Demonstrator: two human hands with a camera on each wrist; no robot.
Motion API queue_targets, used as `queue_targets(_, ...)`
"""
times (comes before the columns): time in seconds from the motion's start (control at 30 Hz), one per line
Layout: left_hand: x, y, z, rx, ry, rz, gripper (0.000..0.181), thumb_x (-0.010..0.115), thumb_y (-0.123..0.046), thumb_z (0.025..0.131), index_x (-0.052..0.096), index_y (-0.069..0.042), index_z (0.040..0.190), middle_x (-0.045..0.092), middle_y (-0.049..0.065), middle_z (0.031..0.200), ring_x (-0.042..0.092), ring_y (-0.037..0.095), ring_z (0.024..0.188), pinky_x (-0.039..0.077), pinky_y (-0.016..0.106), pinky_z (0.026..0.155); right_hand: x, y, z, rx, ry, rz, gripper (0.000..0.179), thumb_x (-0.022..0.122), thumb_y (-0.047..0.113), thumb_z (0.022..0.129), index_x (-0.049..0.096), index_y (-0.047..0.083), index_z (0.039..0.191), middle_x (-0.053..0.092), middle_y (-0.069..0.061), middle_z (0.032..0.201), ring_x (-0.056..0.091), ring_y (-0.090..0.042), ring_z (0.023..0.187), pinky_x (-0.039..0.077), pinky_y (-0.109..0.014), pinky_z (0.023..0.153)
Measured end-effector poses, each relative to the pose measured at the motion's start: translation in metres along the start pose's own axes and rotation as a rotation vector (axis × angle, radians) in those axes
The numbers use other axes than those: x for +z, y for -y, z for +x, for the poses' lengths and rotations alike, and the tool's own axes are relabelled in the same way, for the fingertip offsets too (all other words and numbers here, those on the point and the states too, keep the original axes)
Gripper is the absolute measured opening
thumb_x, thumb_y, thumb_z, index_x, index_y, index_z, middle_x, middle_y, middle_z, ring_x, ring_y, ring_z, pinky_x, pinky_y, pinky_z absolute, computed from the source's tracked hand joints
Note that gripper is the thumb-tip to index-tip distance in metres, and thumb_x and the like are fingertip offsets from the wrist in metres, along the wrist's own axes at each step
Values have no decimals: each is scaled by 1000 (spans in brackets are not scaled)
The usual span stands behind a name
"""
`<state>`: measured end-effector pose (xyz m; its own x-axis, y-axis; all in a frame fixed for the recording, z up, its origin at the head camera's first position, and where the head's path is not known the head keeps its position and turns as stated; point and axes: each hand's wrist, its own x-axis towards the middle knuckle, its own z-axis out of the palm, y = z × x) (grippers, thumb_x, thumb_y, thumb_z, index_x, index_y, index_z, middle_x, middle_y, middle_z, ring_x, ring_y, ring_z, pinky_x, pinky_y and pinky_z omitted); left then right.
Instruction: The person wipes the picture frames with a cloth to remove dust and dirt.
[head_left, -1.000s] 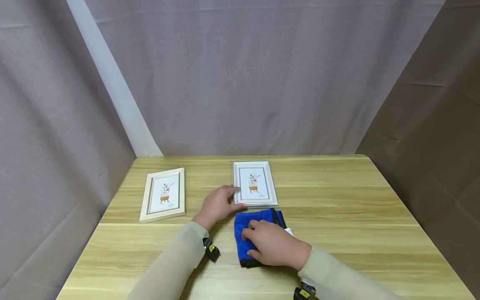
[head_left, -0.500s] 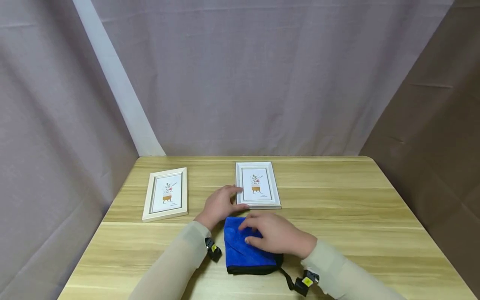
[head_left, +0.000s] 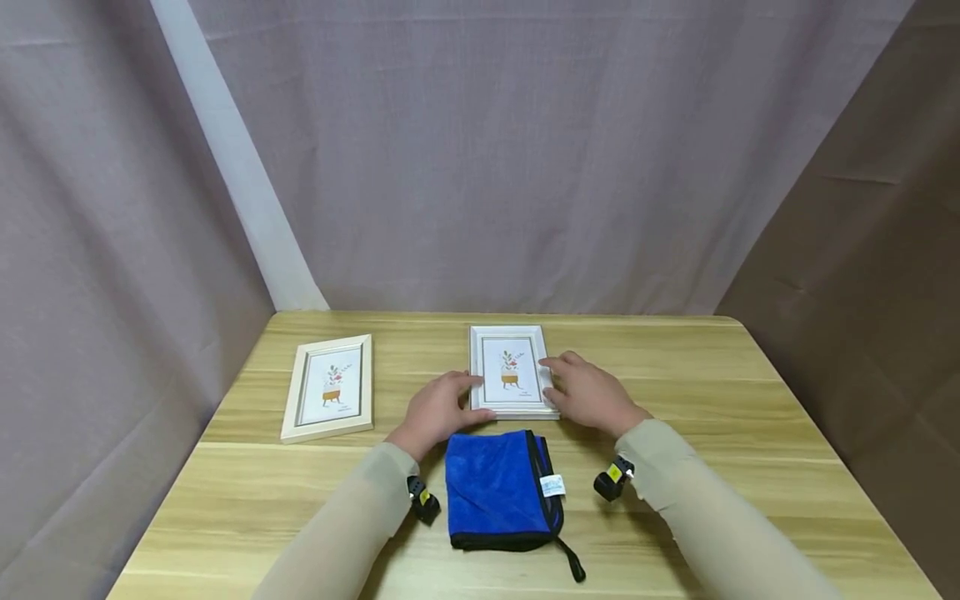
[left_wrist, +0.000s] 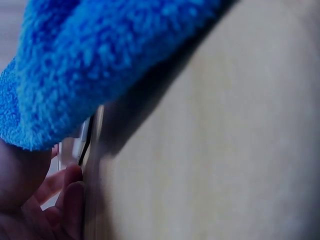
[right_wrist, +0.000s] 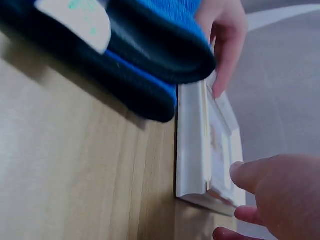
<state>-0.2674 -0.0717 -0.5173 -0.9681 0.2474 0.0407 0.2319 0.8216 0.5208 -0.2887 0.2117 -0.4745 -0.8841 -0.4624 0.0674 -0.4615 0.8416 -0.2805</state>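
Observation:
A white picture frame (head_left: 513,410) lies face up near the back middle of the table, with a plant-pot print in it. My left hand (head_left: 435,410) holds its lower left corner, fingers at the left side and thumb at the bottom edge. At the frame's right side is my right hand (head_left: 592,393), fingers spread; in the right wrist view its thumb (right_wrist: 255,175) hovers at the frame's edge, and firm contact cannot be told. A folded blue cloth (head_left: 495,487) with black edging, a white tag and a black loop lies in front of the frame, between both forearms.
A cream picture frame (head_left: 291,412) with a similar print lies at the table's left. The wooden table (head_left: 735,500) ends at a grey curtain (head_left: 495,167) behind, with a brown curtain (head_left: 862,275) on the right.
My right hand has let go of the blue cloth and moved up and right to the white frame's right side. The cloth has shifted slightly left and towards me. My left hand has stayed put.

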Motion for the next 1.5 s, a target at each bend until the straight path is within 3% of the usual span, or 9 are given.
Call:
queue_targets(0.13, 1, -1, 0, 12, 1, -4, 73, 86, -62, 91, 70, -22, 150, 62, 8, 157, 58, 35, 145, 49, 55, 117, 7, -7, 6, 15, 3, -5, 51, 70, 23, 108, 61, 3, 155, 63, -19, 147, 69, -35, 123, 57, -57, 105)
queue_targets(0.23, 2, -2, 0, 16, 1, -8, 74, 86, -63, 91, 70, -21, 150, 63, 8, 156, 59, 35, 144, 50, 55, 116, 12, -12, 9, 21, 1, -28, 49, 68, 24, 109, 64, 2, 152, 63, -18, 149, 66, -39, 131, 55, -57, 108)
queue_targets(0.53, -2, 0, -2, 26, 0, -17, 73, 87, -59, 91, 70, -18, 150, 63, 10, 156, 59, 36, 143, 50, 54, 116, 30, -18, 14, -50, -55, -167, 46, 64, 30, 110, 69, 4, 147, 64, -14, 142, 70, -36, 116, 61, -52, 97)
queue_targets(0.73, -8, 3, -9, 45, 53, -27, 71, 80, -53, 100, 61, -17, 159, 56, 12, 163, 53, 37, 150, 44, 54, 122, 30, -15, 16, -48, -26, -177, 46, 61, 32, 111, 68, 6, 149, 63, -13, 142, 68, -35, 117, 61, -52, 96)
queue_targets(0.9, -15, 2, -17, 21, 83, -111, 70, 71, -50, 107, 52, -17, 166, 66, 12, 152, 67, 30, 129, 54, 52, 111, 26, -14, 15, -33, -5, -156, 44, 61, 31, 111, 69, 7, 147, 67, -12, 137, 68, -35, 119, 59, -54, 98)
queue_targets(0.97, -20, 0, -21, 6, 84, -153, 65, 71, -47, 108, 56, -12, 161, 71, 12, 141, 70, 28, 118, 58, 51, 104, 25, -15, 15, -28, -2, -154, 44, 61, 31, 110, 69, 7, 146, 69, -12, 136, 68, -35, 121, 59, -54, 99)
queue_targets(1.07, -27, -3, -28, -2, 86, -179, 52, 72, -45, 108, 66, -3, 139, 74, 11, 120, 71, 26, 104, 61, 46, 93, 23, -17, 15, -22, 5, -160, 46, 62, 32, 109, 69, 7, 147, 69, -13, 140, 67, -36, 126, 58, -55, 103)
queue_targets(1.2, -33, -9, -37, 7, 123, -158, 44, 72, -49, 107, 64, -6, 114, 66, 3, 93, 61, 20, 81, 55, 37, 74, 21, -18, 14, -24, 18, -175, 48, 62, 34, 109, 68, 6, 148, 67, -14, 144, 65, -37, 131, 56, -55, 107)
queue_targets(1.5, -33, -24, -49, 105, 280, 11, 41, 82, -53, 98, 78, -13, 101, 67, -9, 81, 59, 12, 74, 50, 32, 68, 21, -15, 15, -25, 44, -189, 51, 60, 36, 111, 65, 6, 152, 65, -15, 149, 63, -38, 135, 54, -55, 111)
